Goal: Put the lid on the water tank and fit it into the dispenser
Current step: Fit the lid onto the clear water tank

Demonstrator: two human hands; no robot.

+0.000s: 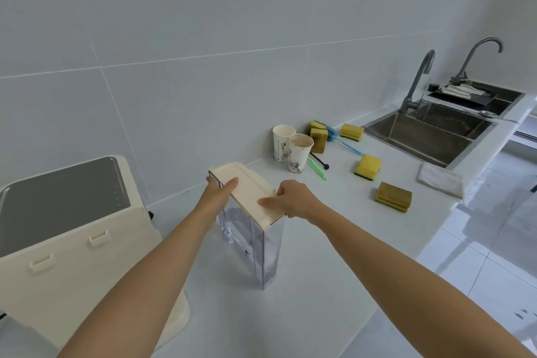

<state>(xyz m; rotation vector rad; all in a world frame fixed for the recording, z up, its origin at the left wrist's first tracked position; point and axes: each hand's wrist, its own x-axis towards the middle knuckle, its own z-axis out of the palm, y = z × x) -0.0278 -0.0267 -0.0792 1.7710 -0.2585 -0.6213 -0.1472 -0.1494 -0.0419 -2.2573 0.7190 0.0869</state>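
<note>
A clear, tall water tank (263, 247) stands upright on the white counter (313, 285). A cream lid (247, 187) lies across its top. My left hand (219, 195) grips the lid's left side, thumb on top. On the near right corner of the lid sits my right hand (292, 199), thumb pressed on top and fingers curled over the edge. The cream dispenser (72, 229) with a grey top panel stands at the left; its near side shows two small clips.
Two paper cups (292, 150) stand by the wall behind the tank. Several yellow sponges (367, 167), a blue brush and a green brush lie to the right. A folded cloth (441, 179) lies by a double steel sink (430, 134) with two taps.
</note>
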